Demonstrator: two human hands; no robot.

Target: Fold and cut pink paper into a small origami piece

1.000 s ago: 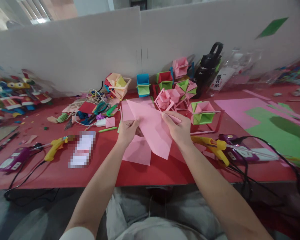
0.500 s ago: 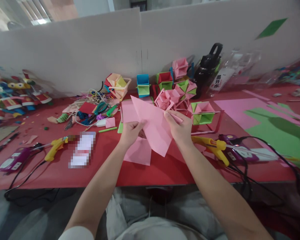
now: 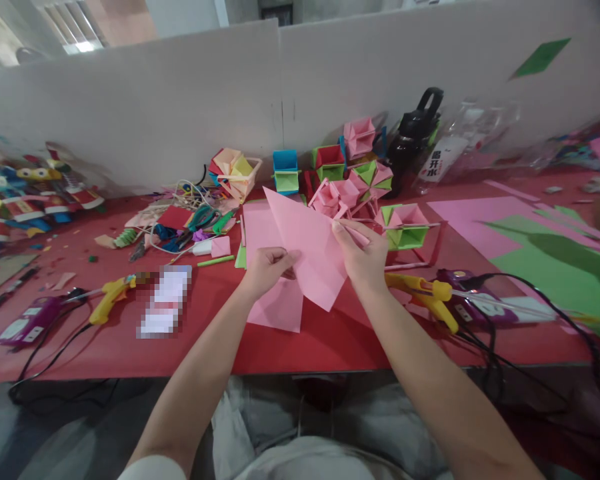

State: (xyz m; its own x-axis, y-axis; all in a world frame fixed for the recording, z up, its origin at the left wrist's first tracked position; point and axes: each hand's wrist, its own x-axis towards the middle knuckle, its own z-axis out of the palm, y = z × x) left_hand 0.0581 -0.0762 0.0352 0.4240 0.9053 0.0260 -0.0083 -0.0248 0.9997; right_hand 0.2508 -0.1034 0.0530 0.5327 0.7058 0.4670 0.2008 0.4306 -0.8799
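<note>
L hand (image 3: 267,272) and R hand (image 3: 369,260) each pinch an edge of a creased pink sheet (image 3: 307,243) at ctr of frame, held tilted over more pink paper (image 3: 279,310) on a red table (image 3: 330,347). Yellow glue gun (image 3: 109,300) lies mid-L nr a blurred-out phone (image 3: 166,300); folded-paper boxes (image 3: 286,162) sit upper ctr, w/ a blk bottle (image 3: 411,143) upper R.

A phone (image 3: 166,301) lies left of the held sheet (image 3: 307,240); a glue gun (image 3: 437,290), right; paper models (image 3: 327,198), behind.
</note>
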